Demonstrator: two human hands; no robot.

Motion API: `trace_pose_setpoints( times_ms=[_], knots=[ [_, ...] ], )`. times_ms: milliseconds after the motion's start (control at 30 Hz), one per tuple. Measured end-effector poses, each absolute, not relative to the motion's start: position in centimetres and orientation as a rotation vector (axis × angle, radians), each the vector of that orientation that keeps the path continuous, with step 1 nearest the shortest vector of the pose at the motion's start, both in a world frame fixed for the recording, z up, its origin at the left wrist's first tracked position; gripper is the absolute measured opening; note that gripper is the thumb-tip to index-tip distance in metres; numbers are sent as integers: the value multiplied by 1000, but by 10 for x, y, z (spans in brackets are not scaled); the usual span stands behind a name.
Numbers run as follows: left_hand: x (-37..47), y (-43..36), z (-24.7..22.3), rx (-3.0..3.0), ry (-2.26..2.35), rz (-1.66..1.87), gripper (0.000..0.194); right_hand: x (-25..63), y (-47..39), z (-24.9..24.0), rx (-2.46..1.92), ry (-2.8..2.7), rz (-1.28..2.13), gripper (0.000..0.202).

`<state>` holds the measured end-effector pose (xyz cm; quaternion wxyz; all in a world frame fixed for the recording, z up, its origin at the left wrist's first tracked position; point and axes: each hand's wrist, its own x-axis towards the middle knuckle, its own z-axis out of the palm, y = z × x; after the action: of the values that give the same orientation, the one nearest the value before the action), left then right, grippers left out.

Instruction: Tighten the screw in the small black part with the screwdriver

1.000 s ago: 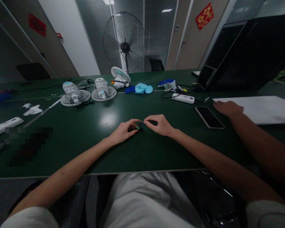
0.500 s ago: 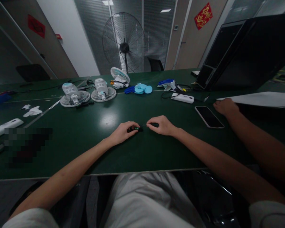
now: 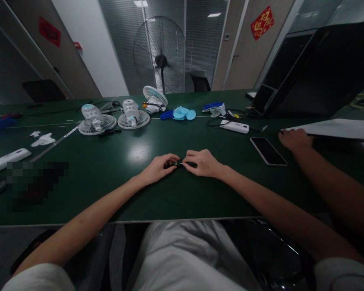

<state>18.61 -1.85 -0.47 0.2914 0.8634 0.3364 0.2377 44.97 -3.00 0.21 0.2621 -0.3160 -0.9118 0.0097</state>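
Near the middle of the green table (image 3: pixel 139 198), my left hand (image 3: pixel 156 167) pinches a small dark piece with a green part (image 3: pixel 169 165); its exact kind is too small to make out. My right hand (image 3: pixel 205 163) is closed on a slim screwdriver (image 3: pixel 193 165), whose dark handle shows between the fingers. Its thin metal shaft points left and reaches the end of the dark piece, though whether the tip sits inside is not clear. Both forearms rest over the table's front edge.
Several small white fans (image 3: pixel 133 120) stand behind my hands, beside light-blue fan blades (image 3: pixel 185 113) and blue-white gloves (image 3: pixel 216 108). To the right lie a phone (image 3: pixel 268 151) and a white device (image 3: pixel 235 126). Another person's hand (image 3: pixel 295 139) touches a white sheet (image 3: pixel 346 127).
My right hand has shifted left and slightly down, bringing the screwdriver shaft from a gap up to the dark piece. The other person's hand has moved slightly right.
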Motion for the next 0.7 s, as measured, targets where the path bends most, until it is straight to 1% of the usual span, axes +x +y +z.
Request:
trace_pose_setpoints(
  times_ms=[200,333,500,600,700],
  knots=[
    [186,-18,-5,2291,884,634,36,450,-26,3,-802,-2230,134,20],
    [186,-18,-3,2318,894,620,34,465,-21,-3,-851,-2304,158,19],
    [181,-20,0,2377,833,575,38,475,-18,-5,-913,-2368,175,20],
    [172,-22,-1,2424,798,569,32,475,-19,-3,-913,-2383,184,21],
    [155,-17,-4,2480,773,566,31,474,-21,-3,-911,-2399,192,21]
  ],
)
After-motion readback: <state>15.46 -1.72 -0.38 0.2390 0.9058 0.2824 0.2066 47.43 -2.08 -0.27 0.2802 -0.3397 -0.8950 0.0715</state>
